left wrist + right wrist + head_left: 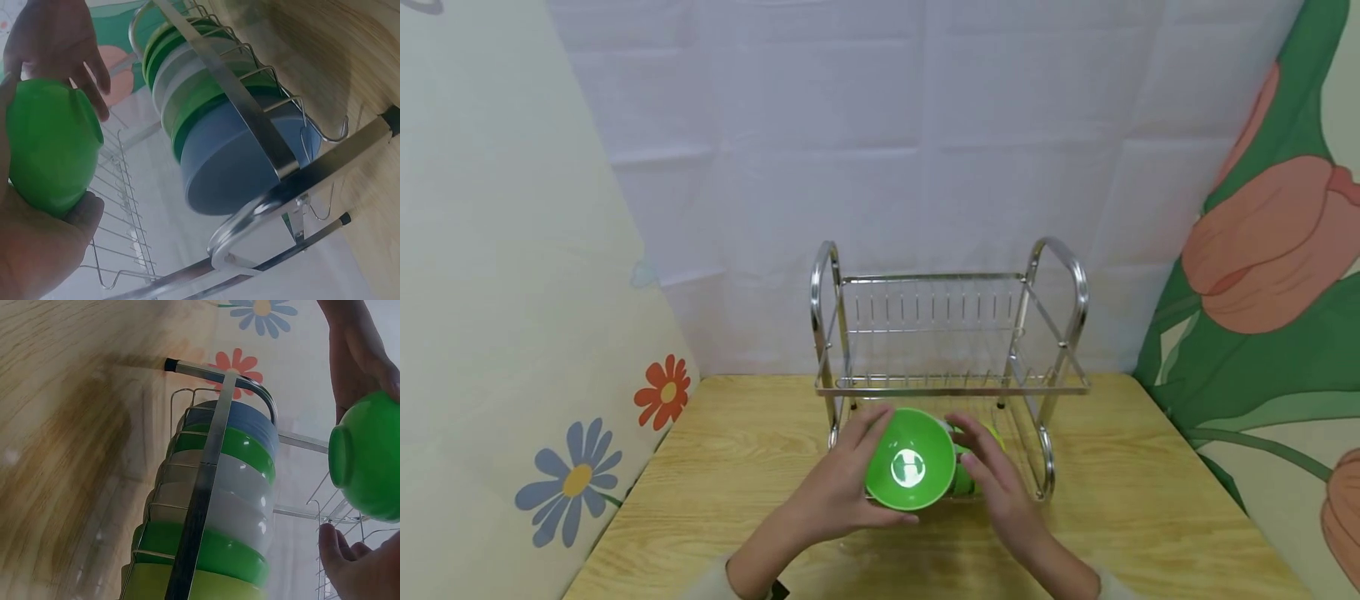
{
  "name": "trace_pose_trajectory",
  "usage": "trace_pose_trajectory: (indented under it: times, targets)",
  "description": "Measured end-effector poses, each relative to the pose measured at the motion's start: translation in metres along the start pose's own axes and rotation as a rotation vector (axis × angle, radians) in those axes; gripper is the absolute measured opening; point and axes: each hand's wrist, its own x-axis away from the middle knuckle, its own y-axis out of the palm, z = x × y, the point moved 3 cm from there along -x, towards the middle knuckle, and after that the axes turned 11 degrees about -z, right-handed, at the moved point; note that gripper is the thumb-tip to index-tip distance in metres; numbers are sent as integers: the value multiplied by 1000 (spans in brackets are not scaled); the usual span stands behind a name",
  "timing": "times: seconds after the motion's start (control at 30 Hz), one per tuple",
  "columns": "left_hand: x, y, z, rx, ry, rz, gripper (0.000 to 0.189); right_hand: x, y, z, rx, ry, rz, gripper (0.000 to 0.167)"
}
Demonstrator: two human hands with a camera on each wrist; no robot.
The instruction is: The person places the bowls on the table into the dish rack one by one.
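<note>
A green bowl (pixel 911 459) is held in my left hand (pixel 842 483), its shiny inside facing the head camera. Thumb and fingers of that hand curl around the bowl's left side. My right hand (pixel 1000 492) is just right of the bowl, fingers spread and slightly bent; a small gap shows below the bowl in the right wrist view. Behind both is a two-tier metal dish rack (pixel 952 392). A row of bowls stands on edge in its lower tier: a blue bowl (pixel 244 156), green and whitish ones, and a yellow-green bowl (pixel 219 586). From the head, the held bowl hides most of them.
The rack's upper tier (pixel 932 333) has wire slots with nothing seen in them. The rack stands on a wooden table (pixel 752 450). A white cloth (pixel 880 167) hangs behind, and flower-patterned panels (pixel 1255 250) flank the table on both sides.
</note>
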Motion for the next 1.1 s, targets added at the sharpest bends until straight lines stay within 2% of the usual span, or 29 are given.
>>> trace_pose_trajectory:
  times: [0.33,0.63,0.9,1.1]
  targets:
    - [-6,13,5,-9,0,10,128,-3,3,5,-41,39,12,47]
    - [-12,15,10,-21,-19,-6,131,-5,4,4,-49,49,21,46]
    - [-18,21,12,20,-21,-18,128,-6,5,6,-48,119,24,46]
    - [-22,27,13,-23,-21,-5,128,-6,3,9,-67,136,52,44]
